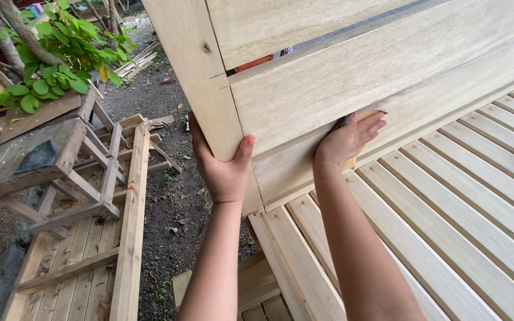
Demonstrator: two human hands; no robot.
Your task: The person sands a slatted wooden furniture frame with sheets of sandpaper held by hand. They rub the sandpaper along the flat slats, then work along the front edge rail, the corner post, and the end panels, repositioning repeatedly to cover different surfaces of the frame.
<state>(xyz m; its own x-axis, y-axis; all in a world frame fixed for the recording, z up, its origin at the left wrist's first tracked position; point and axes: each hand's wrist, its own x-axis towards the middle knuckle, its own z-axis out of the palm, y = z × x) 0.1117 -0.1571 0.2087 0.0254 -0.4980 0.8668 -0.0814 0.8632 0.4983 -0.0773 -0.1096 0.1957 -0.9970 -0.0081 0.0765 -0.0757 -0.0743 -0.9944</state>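
The left hand (224,166) wraps around the corner post (200,77) of the bed frame. Right of the post, the right hand (346,139) presses what looks like a sanding block (361,116) flat against the side board (388,89).

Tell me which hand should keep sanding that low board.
Right. The right hand already presses the sanding pad on the board; the left hand grips the post, likely steadying.

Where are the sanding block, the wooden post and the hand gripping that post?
sanding block (369,113), head view, on its tan top edge above the fingers.
wooden post (194,65), head view, on its front face.
left hand (224,169), head view, on the back of the hand.
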